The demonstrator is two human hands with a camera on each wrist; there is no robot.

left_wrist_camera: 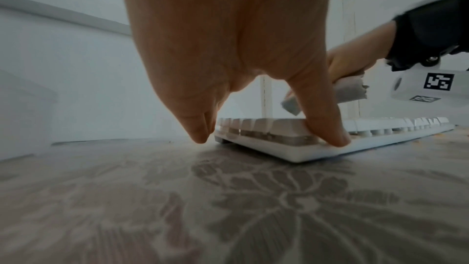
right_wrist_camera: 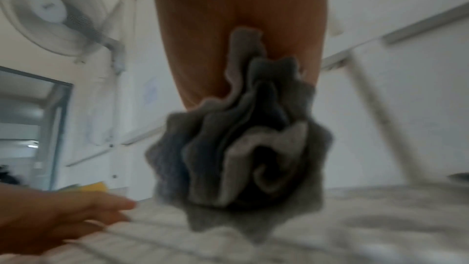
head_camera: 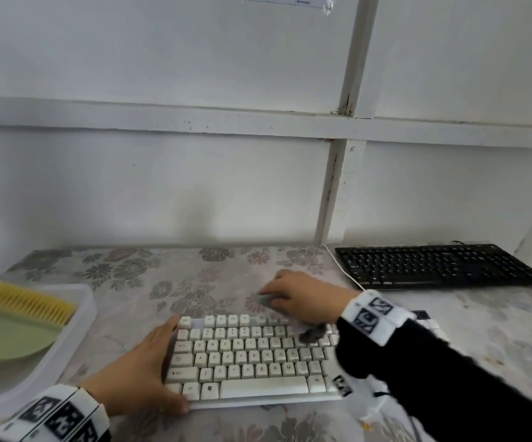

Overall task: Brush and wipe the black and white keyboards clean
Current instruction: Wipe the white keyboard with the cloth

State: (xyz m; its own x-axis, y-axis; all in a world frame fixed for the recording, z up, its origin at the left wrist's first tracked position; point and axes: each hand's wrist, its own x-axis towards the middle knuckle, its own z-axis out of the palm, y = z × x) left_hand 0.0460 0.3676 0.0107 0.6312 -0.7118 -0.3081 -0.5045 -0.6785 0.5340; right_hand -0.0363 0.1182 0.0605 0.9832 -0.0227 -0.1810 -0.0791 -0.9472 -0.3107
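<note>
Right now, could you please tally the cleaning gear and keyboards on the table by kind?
Keyboards: 2, white keyboard and black keyboard
Cloths: 1, grey cloth
Brushes: 1, yellow brush
Dustpans: 1, green dustpan
Bins: 1, clear bin
Total: 6

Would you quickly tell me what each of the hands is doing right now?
Left hand: open, fingers braced against the white keyboard's left end.
Right hand: holding a bunched grey cloth over the keyboard's top rows.
</note>
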